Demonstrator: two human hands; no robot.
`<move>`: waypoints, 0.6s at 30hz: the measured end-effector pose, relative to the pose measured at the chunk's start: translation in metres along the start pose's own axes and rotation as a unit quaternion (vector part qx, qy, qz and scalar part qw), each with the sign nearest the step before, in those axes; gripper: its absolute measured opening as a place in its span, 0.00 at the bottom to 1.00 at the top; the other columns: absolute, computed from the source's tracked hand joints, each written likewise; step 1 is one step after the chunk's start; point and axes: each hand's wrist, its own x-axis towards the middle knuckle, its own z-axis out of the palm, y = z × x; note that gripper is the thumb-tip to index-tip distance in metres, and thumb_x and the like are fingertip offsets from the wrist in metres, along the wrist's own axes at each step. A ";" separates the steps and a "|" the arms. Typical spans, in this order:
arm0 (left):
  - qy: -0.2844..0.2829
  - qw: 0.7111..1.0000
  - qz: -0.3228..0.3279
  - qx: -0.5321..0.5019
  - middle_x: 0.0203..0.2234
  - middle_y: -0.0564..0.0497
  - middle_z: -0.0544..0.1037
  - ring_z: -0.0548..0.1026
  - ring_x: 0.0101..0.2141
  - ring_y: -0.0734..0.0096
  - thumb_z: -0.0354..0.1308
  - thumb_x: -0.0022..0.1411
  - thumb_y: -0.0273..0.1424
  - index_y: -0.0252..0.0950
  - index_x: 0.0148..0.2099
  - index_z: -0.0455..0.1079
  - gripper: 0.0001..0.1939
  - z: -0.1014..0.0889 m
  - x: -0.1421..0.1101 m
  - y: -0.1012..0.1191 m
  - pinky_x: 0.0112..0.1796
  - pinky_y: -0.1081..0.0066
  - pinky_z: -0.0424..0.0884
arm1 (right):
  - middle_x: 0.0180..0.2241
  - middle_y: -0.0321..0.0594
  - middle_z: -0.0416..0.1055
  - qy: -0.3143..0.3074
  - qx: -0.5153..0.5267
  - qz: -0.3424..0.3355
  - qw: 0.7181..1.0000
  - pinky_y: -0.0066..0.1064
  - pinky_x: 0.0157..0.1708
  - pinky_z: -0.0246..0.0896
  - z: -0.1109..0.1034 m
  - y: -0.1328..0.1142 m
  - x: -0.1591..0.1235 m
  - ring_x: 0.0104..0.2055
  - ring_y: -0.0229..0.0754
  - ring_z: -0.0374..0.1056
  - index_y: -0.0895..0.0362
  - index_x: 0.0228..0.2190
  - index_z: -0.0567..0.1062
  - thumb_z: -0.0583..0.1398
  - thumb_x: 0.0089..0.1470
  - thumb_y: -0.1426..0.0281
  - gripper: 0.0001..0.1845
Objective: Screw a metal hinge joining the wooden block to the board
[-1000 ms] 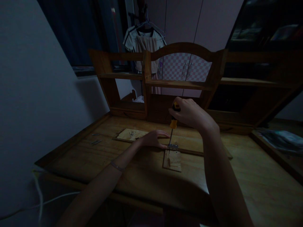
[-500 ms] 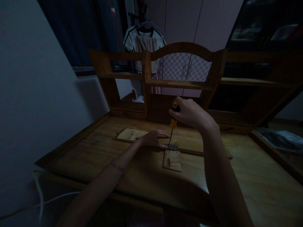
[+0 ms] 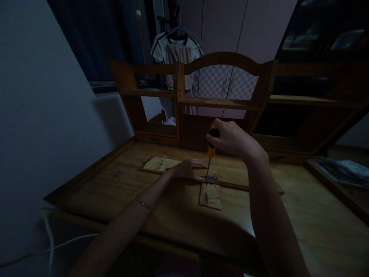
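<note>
2 bare hands work over 1 screwdriver (image 3: 211, 152), 1 metal hinge (image 3: 212, 179), 1 long board (image 3: 233, 176) and 1 small wooden piece (image 3: 210, 197). Off to the left lie what look like 3 thin metal pieces (image 3: 118, 173), 2 of them close together; they are too small to identify.

The right hand (image 3: 233, 136) is closed around the screwdriver's yellow-and-black handle. The left hand (image 3: 188, 169) lies over the long board with its thumb and fingers spread apart, the fingertips just beside the hinge.

The screwdriver stands nearly upright over the hinge, tip down at its left end, the handle leaning slightly right. Whether a screw sits under the tip is too small to tell. The long board runs left to right, its right end a little nearer the viewer; the hinge lies lengthwise along its near edge, with the small wooden piece on the near side.

Everything lies on a wooden desk (image 3: 305, 204) with visible grain. At its back stands a wooden shelf unit (image 3: 227, 57). The room is dim: a dark blue curtain (image 3: 86, 38), 1 hanging shirt (image 3: 159, 47) and pink wardrobe doors (image 3: 220, 27) show behind.
</note>
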 end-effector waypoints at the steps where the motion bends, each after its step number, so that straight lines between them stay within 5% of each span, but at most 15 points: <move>1: -0.003 1.000 -0.004 0.001 0.51 0.45 0.77 0.75 0.51 0.61 0.71 0.47 0.41 0.38 0.51 0.74 0.29 0.000 0.000 0.000 0.54 0.66 0.68 | 0.38 0.51 0.74 0.000 -0.004 0.001 1.000 0.38 0.41 0.60 0.000 0.001 0.000 0.44 0.54 0.70 0.58 0.41 0.69 0.53 0.58 0.57 0.18; 18: 0.006 1.000 -0.005 -0.012 0.51 0.44 0.76 0.74 0.52 0.60 0.71 0.46 0.43 0.37 0.52 0.73 0.31 0.001 -0.001 -0.001 0.55 0.63 0.67 | 0.37 0.49 0.74 0.003 -0.015 -0.009 1.000 0.37 0.36 0.59 0.001 -0.002 0.000 0.39 0.53 0.70 0.57 0.41 0.68 0.53 0.57 0.56 0.18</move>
